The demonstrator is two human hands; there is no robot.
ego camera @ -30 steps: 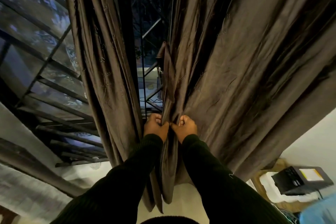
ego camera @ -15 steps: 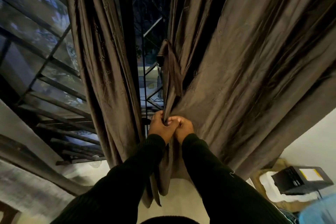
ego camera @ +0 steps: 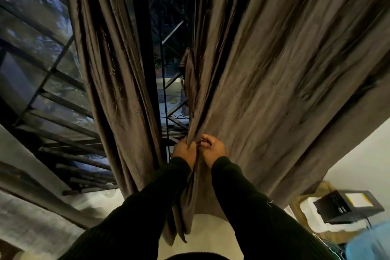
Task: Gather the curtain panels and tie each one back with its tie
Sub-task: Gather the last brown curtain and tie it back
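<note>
Just below the middle of the frame, the left hand and the right hand sit side by side, nearly touching, both curled tight on a bunch of fabric at the inner edge of the right curtain panel. Each hand pinches a gather of cloth; whether a separate tie is among those folds, I cannot tell. A narrow strip of the same fabric hangs along that edge above the hands, and it may be the tie. The panel's long axis runs from the hands toward the top of the frame, fanning out to the upper right, so the bulk still to gather lies on the right hand's side. The left hand is nearer the gap and the strip. The cloth is brown with a dull sheen, crinkled, falling in long soft pleats. The left curtain panel hangs loose at the left, apart from both hands, in front of a barred window.
</note>
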